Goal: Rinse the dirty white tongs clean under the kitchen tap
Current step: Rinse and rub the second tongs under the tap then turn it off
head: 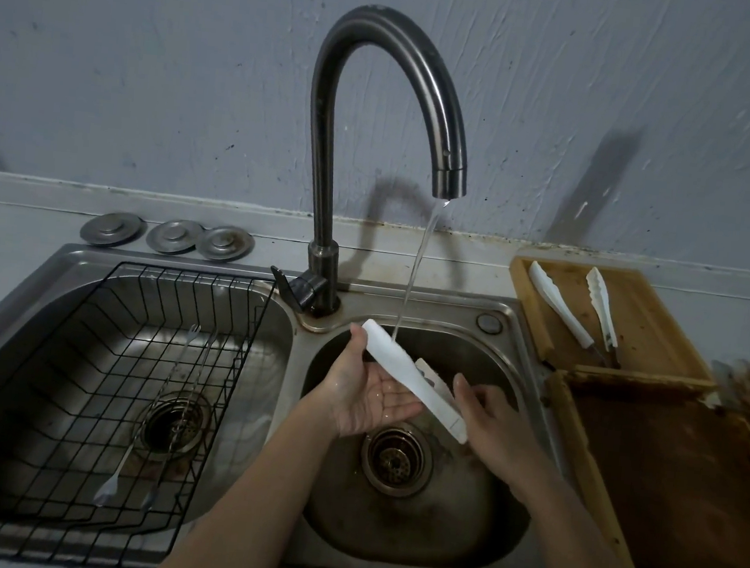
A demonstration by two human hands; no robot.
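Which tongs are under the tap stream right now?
The white tongs held over the right basin; the other white pair lies on the wooden tray, the metal pair in the wire rack.

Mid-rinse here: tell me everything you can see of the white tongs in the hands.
The white tongs look plastic: long, flat arms, a scalloped second arm showing behind. They slant over the right basin, far end raised leftward, where the tap's stream strikes. The left hand lies palm-up beneath, thumb by the raised end; the right hand grips the lower end. Dirt cannot be made out.
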